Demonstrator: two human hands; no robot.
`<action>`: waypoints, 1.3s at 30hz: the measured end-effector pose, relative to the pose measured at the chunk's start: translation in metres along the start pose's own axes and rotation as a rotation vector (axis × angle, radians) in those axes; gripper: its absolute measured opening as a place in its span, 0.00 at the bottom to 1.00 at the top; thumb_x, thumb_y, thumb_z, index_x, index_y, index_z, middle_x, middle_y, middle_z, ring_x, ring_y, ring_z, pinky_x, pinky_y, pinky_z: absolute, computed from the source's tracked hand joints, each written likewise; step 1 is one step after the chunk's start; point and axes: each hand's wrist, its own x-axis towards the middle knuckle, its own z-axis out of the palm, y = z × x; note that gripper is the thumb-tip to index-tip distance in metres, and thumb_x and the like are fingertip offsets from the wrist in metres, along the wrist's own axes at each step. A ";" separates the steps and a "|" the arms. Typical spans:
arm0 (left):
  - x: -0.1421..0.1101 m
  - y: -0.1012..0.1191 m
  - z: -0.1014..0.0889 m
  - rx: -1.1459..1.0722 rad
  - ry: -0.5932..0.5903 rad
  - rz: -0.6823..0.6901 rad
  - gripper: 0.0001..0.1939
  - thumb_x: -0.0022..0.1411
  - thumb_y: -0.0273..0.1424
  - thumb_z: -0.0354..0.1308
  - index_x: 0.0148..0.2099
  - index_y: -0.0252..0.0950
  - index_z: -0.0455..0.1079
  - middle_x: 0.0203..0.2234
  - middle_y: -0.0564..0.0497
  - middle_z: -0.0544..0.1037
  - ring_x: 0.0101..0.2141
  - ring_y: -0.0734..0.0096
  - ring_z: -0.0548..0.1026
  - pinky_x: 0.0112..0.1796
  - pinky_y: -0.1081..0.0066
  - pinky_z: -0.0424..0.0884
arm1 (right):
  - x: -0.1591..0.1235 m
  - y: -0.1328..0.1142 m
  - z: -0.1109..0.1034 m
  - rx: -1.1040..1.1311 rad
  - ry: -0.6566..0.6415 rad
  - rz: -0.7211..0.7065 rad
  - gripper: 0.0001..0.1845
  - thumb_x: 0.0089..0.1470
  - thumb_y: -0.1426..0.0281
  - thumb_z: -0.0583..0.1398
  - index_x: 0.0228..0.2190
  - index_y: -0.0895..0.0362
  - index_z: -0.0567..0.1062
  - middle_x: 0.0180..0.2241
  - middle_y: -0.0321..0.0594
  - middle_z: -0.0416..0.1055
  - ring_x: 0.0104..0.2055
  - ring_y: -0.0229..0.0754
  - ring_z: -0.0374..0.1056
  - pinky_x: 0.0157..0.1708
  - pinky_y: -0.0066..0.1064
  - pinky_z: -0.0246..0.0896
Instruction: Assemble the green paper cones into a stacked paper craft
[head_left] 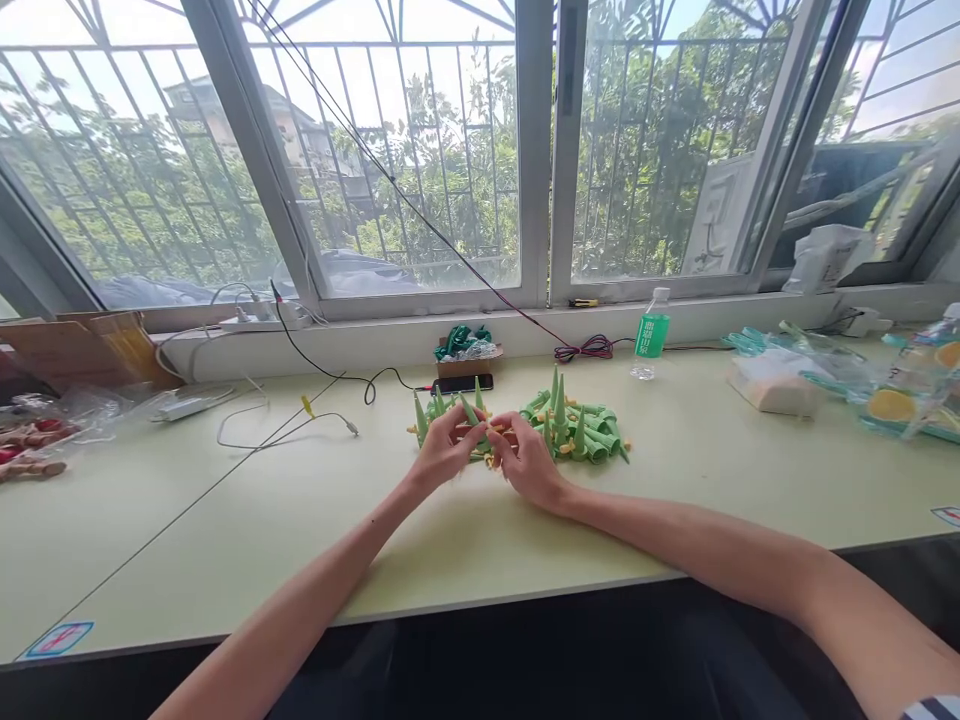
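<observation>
My left hand [448, 448] is closed on a slim green cone [469, 411], its tip pointing up and to the left. Fingertips of my right hand [531, 465] are pinched together close to the cone's base, where a bit of yellow shows; exactly what they grip is too small to make out. Just right of my hands lies a heap of green cones [592, 430] with small yellow-orange pieces among them, a few standing upright. More green cones [421, 415] stand behind my left hand, partly covered by it.
Behind the cones lie a black phone [472, 383] and a small cardboard box [466, 368] with dark green material. A green-labelled bottle [650, 335] stands to the right, with a tissue pack [772, 385] beyond it. Cables [281, 432] cross the left side of the table [480, 560].
</observation>
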 end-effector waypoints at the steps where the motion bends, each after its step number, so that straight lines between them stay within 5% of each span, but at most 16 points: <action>1: 0.000 -0.001 0.000 0.011 -0.010 0.018 0.12 0.60 0.39 0.59 0.38 0.35 0.66 0.26 0.53 0.71 0.25 0.75 0.73 0.21 0.77 0.68 | 0.000 0.000 0.000 0.017 -0.001 0.004 0.14 0.63 0.58 0.52 0.40 0.56 0.65 0.29 0.37 0.70 0.22 0.34 0.65 0.20 0.25 0.60; 11: -0.006 -0.002 0.001 0.264 -0.037 0.161 0.10 0.63 0.37 0.56 0.39 0.34 0.64 0.31 0.51 0.72 0.25 0.76 0.75 0.23 0.77 0.70 | 0.001 0.000 0.000 0.017 0.002 0.024 0.16 0.62 0.55 0.53 0.34 0.55 0.64 0.20 0.30 0.64 0.19 0.35 0.64 0.20 0.25 0.58; 23: -0.008 -0.003 0.002 0.374 -0.057 0.199 0.06 0.61 0.32 0.57 0.36 0.34 0.65 0.22 0.55 0.67 0.19 0.81 0.65 0.19 0.79 0.64 | 0.000 0.000 -0.001 0.039 -0.006 0.083 0.19 0.62 0.54 0.52 0.26 0.54 0.61 0.14 0.27 0.60 0.13 0.34 0.61 0.13 0.24 0.52; 39: -0.006 -0.006 0.002 0.425 -0.026 0.187 0.02 0.59 0.27 0.55 0.36 0.34 0.65 0.21 0.55 0.69 0.19 0.81 0.65 0.20 0.79 0.64 | 0.001 -0.002 -0.001 -0.002 -0.002 0.090 0.20 0.62 0.54 0.52 0.25 0.54 0.62 0.13 0.28 0.61 0.12 0.34 0.61 0.15 0.24 0.52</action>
